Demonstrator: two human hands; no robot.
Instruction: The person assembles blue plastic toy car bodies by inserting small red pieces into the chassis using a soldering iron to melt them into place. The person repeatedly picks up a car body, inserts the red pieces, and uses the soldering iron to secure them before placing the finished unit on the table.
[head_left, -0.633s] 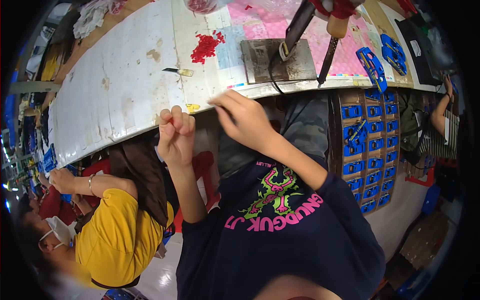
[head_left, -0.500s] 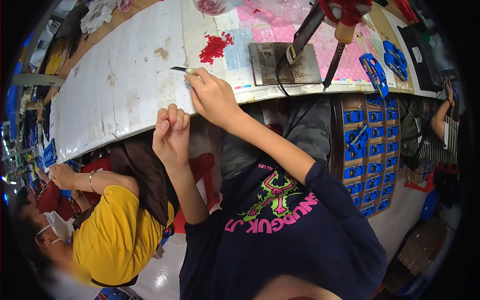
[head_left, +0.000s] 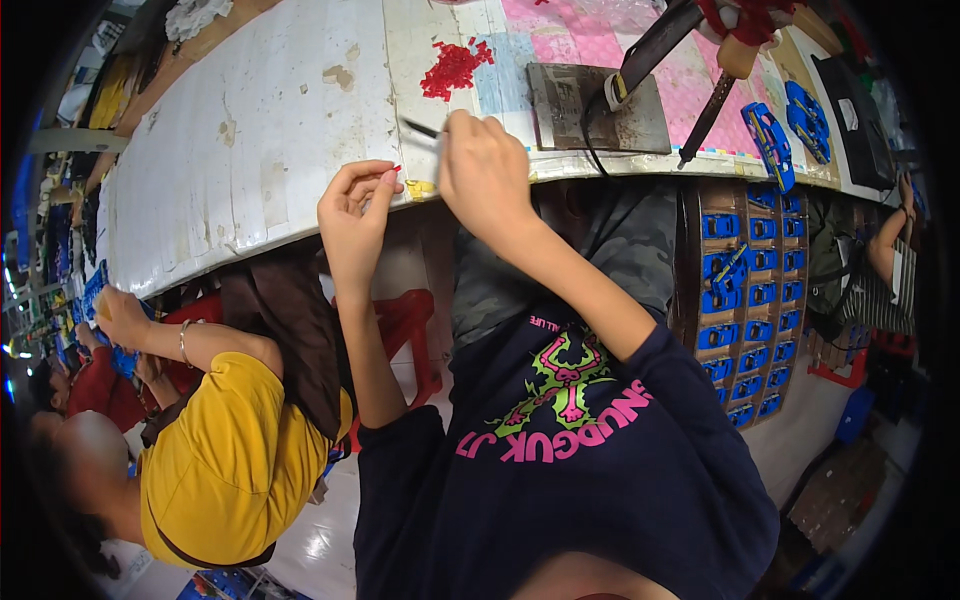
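My left hand [head_left: 358, 205] is closed near the table edge, a tiny red piece [head_left: 397, 169] pinched at its fingertips. My right hand [head_left: 487, 172] grips a knife, its slim dark blade [head_left: 420, 128] pointing left above the table; the fingers cover the handle. The two hands are a short way apart. Just beyond them lies a loose pile of small red pieces [head_left: 455, 70] on the white tabletop [head_left: 270, 130].
A stained metal plate [head_left: 640, 118] lies right of my hands. A wooden-handled iron [head_left: 738, 57] hangs over the right side. Blue toy cars [head_left: 767, 145] rest there; several more fill a cardboard tray [head_left: 742, 225] below. A person in yellow [head_left: 215, 460] sits at left.
My left hand has moved up and right to the table edge, and a red piece now shows in its fingers. My right hand has shifted right with the knife. The view has shifted slightly.
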